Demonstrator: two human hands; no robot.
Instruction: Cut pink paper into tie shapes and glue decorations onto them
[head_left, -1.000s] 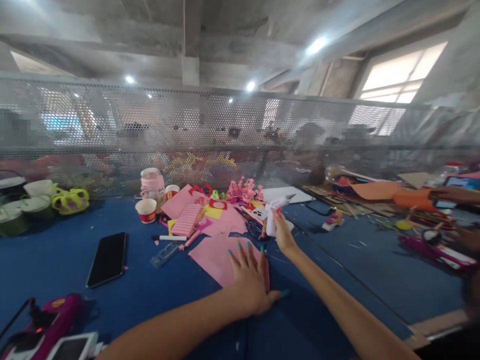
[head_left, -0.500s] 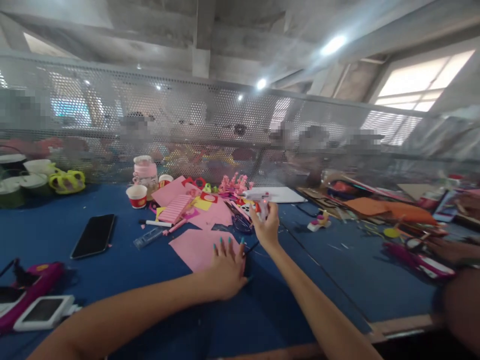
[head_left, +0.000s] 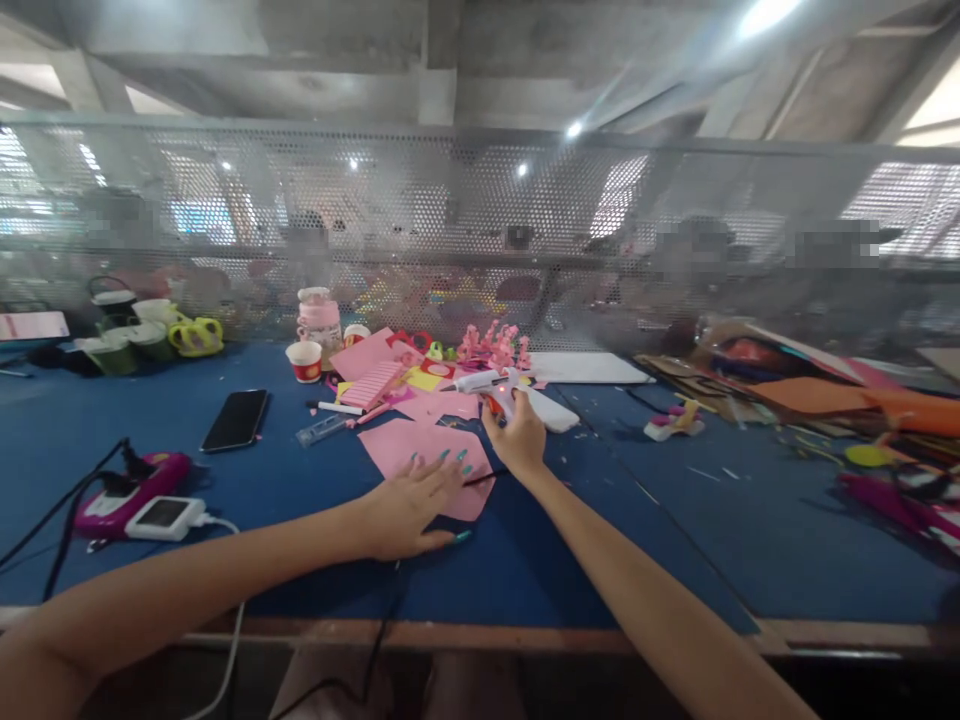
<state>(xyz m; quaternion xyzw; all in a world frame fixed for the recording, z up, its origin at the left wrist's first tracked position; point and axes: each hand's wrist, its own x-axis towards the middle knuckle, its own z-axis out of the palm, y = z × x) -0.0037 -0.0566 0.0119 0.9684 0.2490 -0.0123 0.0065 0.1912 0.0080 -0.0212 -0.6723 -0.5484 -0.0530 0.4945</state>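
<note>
Nearest the viewer, a wooden edge borders a blue-covered worktable [head_left: 570,560], over which both forearms extend. At the near left lie a magenta device [head_left: 131,478] with cables and a white charger block [head_left: 165,514]; farther back are a black phone [head_left: 236,420], a clear ruler [head_left: 321,431] and a marker [head_left: 339,408]. Beyond these stand a red-and-white paper cup [head_left: 304,361] and a pink lidded jar [head_left: 316,322], with a cluster of pink craft pieces [head_left: 495,348] and a white board [head_left: 585,368] alongside. A perforated metal screen [head_left: 480,210] closes the far side of the table beneath a concrete ceiling with spot lights; orange and brown card sheets [head_left: 810,385] are heaped at far right.

The pink paper sheet [head_left: 427,455] lies flat at table centre. The left hand [head_left: 409,500] rests on its near edge, palm down, fingers spread and flat, gripping nothing.

The white glue gun [head_left: 495,385] is raised just beyond the sheet's far right corner. Its long axis runs nearly level, nozzle pointing left, with the rear of the body toward the right. The right hand [head_left: 517,440] is closed around the handle from below, fingers curled, so that it carries the gun clear of the table.
</note>
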